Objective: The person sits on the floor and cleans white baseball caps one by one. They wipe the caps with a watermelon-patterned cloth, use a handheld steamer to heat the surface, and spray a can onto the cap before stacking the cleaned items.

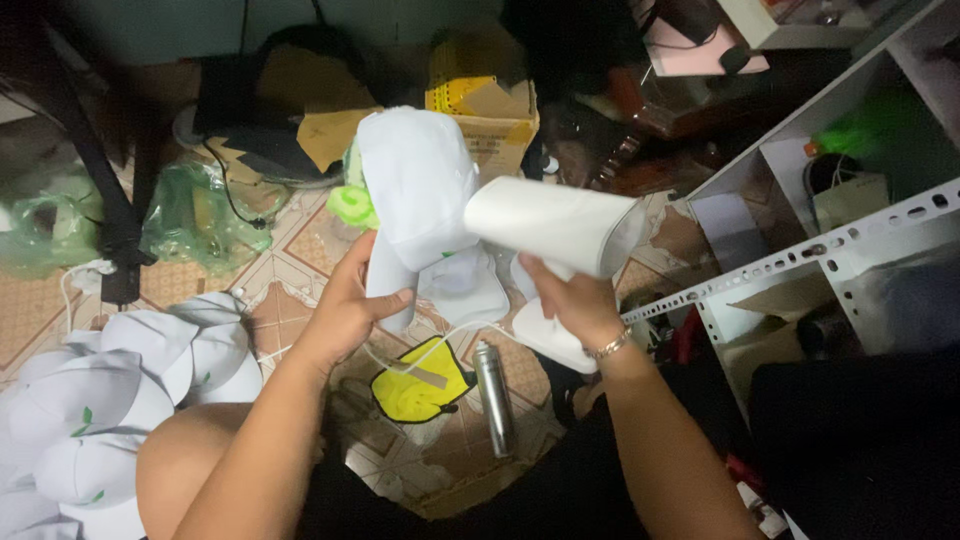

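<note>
My left hand (350, 305) grips a white cap (420, 190) by its brim and holds it upright over the tiled floor. A bright green piece shows behind the cap on its left. My right hand (575, 300) is wrapped around the handle of a white handheld steamer (550, 225). The steamer's head points left and touches the cap's crown. A thin white cord hangs from the steamer down toward the floor.
A pile of white caps (110, 390) lies at the lower left. A yellow-and-black pad (420, 385) and a silver spray can (493, 395) lie on the floor below my hands. A cardboard box (490, 115) stands behind, green plastic bags (200, 215) left, a metal shelf (830, 245) right.
</note>
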